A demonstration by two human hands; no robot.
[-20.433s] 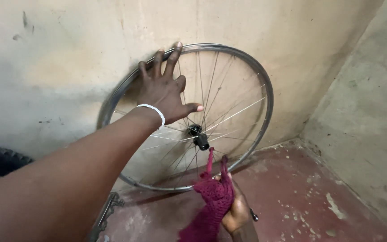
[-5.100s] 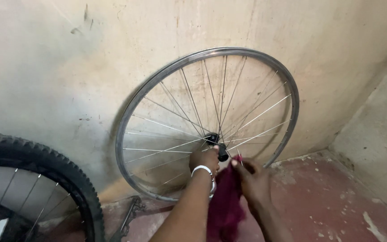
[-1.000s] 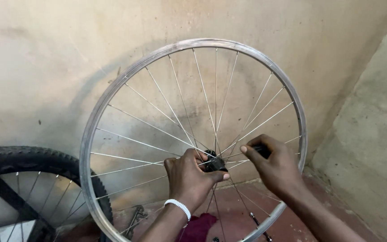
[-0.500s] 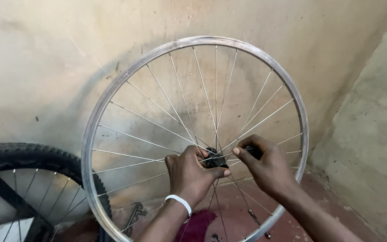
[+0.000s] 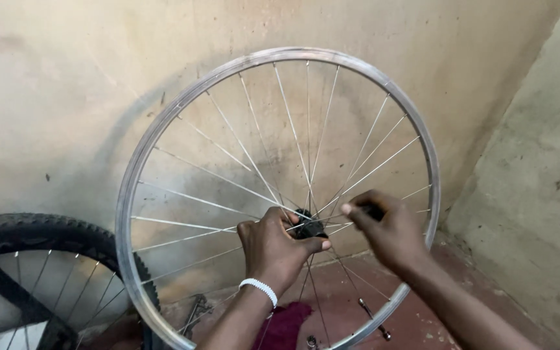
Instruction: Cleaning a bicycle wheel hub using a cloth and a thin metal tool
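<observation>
A bare bicycle wheel (image 5: 280, 194), a silver rim with thin spokes and no tyre, stands upright on a reddish floor (image 5: 422, 317), leaning back against a stained plaster wall (image 5: 98, 78) near the corner where a second wall meets it. At its centre sits a dark hub (image 5: 308, 227).

The left hand (image 5: 277, 249), with a white beaded bracelet at the wrist, is curled around the near side of the hub, thumb and fingers closed on it. The right hand (image 5: 387, 227) is just beside it, fingers pinched together at the hub's right side over something small and dark; what it grips cannot be made out.

On the floor behind the lower spokes lie a dark red cloth (image 5: 286, 324), a thin metal rod like an axle (image 5: 372, 316), and a small metal part (image 5: 311, 339) near the bottom edge of the view. A second wheel with a knobbly black tyre (image 5: 40, 236) stands at the left, close to the rim.

Likely risks: the wheel rests only on its rim, so twisting at the hub could make it roll or slide along the wall. A small part slipping from the pinching fingers could drop and scatter on the floor. Fingers could also catch between the spokes.
</observation>
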